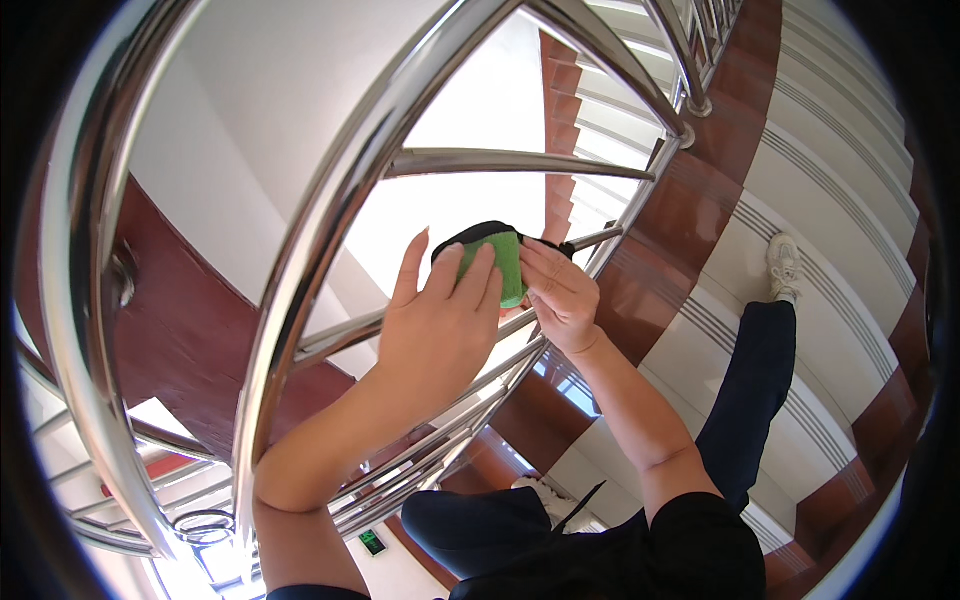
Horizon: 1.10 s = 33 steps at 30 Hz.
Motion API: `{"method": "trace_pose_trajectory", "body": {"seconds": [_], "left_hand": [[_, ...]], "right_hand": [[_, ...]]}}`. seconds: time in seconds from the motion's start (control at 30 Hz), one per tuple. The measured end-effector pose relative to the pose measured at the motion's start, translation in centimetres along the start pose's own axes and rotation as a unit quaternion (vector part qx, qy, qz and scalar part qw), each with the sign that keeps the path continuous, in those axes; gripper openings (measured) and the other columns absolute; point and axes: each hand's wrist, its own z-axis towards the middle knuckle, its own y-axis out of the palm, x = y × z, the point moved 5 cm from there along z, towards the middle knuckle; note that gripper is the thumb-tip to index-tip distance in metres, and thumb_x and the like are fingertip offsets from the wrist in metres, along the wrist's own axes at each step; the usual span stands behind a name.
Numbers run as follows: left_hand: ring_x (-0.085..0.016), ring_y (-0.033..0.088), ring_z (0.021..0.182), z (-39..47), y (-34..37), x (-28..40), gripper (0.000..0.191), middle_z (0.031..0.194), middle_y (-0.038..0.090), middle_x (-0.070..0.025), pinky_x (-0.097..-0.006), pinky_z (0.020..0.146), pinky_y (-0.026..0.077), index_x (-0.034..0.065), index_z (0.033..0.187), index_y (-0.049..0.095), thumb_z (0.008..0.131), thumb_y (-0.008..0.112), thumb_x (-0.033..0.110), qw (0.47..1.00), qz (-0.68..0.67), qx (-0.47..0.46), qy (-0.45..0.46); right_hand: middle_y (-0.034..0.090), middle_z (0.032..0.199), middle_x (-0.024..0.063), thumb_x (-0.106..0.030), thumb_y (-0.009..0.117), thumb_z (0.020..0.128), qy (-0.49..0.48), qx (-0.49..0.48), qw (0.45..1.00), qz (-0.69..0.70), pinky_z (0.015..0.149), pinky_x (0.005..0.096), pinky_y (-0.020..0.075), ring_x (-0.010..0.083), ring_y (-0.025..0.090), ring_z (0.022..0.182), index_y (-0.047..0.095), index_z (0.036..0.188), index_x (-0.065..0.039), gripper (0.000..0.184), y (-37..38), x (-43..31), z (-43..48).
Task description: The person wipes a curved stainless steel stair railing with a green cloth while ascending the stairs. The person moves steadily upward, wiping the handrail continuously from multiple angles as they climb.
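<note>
A small green cloth or pad (510, 266) with a fuzzy texture is held up between my hands, in front of the stair railing. Behind its top edge shows a rounded black item (484, 229) whose dark end sticks out past my right fingers; what it is I cannot tell. My left hand (442, 322) lays its middle fingers across the green face, with the little finger raised apart and the thumb hidden. At the pad's right edge, my right hand (562, 296) pinches it between thumb and fingers.
A polished metal handrail (322, 187) curves close by on the left, with thinner crossbars (517, 162) beyond. Pale stair treads (810, 172) with grooved strips and red-brown borders run along the right. My shoe (784, 266) stands on one tread. A green lit sign (371, 541) hangs below.
</note>
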Motion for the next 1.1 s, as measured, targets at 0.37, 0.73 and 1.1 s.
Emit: {"method": "trace_pose_trajectory", "body": {"seconds": [0.37,0.73,1.1], "left_hand": [[-0.023,0.051,0.121,3.6,-3.9,-4.0,0.026,0.116,0.064,-0.0036,-0.0567,0.105,0.015,0.0060,0.102,0.068,0.078,0.058,0.008,0.992,-0.014,0.094,-0.078],[-0.024,0.044,0.126,6.7,-1.6,-2.1,0.032,0.121,0.058,-0.0062,-0.0604,0.107,0.013,0.0048,0.108,0.062,0.076,0.055,0.007,0.994,-0.098,0.000,-0.052],[-0.026,0.054,0.117,-1.5,-11.8,-7.7,0.024,0.114,0.064,-0.0098,-0.0573,0.108,0.016,0.0032,0.101,0.066,0.080,0.056,0.010,0.964,-0.131,0.067,-0.221]], "right_hand": [[0.065,0.100,0.0121,0.002,0.066,0.063,-0.105,0.026,0.994,0.014,0.085,0.0383,0.0522,0.0312,0.063,0.099,0.063,0.090,0.000,0.027,2.0,0.3,10.8],[0.065,0.100,0.0144,0.008,0.066,0.063,0.036,-0.063,0.997,0.007,0.082,0.0388,0.0515,0.0337,0.063,0.097,0.064,0.092,0.002,0.030,-1.4,2.3,10.2],[0.063,0.110,0.0110,-0.002,0.065,0.067,-0.095,-0.285,0.952,-0.059,0.092,0.0430,0.0464,0.0314,0.058,0.108,0.065,0.099,-0.003,0.032,0.7,-6.8,20.6]]}}
